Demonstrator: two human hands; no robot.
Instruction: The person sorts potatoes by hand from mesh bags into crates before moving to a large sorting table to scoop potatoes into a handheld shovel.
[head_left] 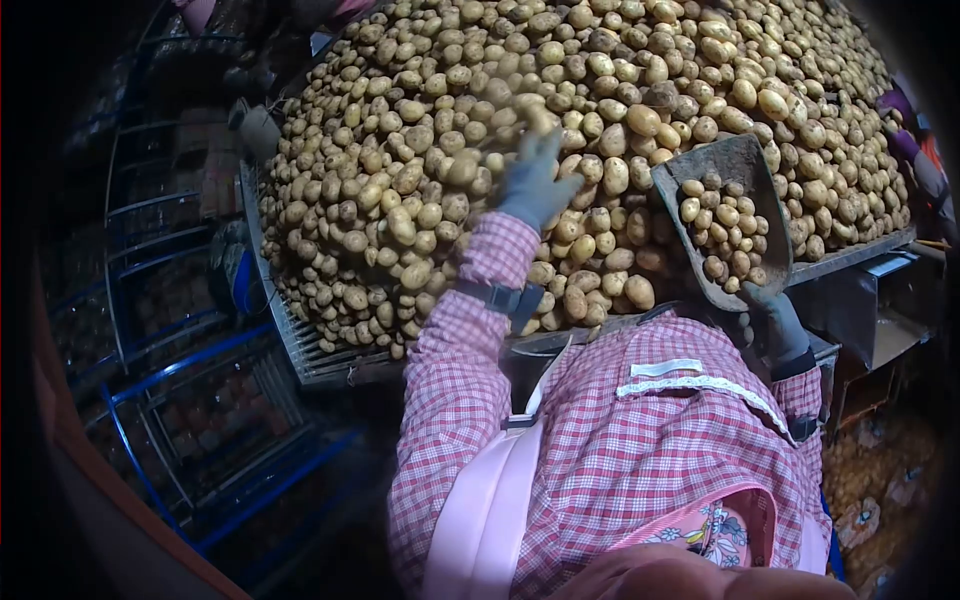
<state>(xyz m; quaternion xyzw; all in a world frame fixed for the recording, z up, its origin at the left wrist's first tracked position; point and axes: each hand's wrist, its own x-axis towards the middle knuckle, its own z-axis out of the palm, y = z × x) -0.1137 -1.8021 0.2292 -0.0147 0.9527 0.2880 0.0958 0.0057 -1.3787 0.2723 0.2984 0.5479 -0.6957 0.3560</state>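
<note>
My left hand [540,185], in a grey-blue glove, reaches over a large heap of potatoes [400,180]. Its thumb stands apart and its fingers stretch away from me. Just past the fingertips a few potatoes look smeared by motion. At the near right, my gloved right hand [775,318] holds a worn grey scoop [735,155] by its near end; the palm side of the grip is hidden. Inside the scoop lie several smaller potatoes [725,225]. The scoop rests tilted against the heap.
A slatted metal table edge [300,345] bounds the heap on the left. Blue-framed racks [220,420] stand at the lower left. On the right are an open cardboard box [900,335] and another person's purple-gloved hand [903,145].
</note>
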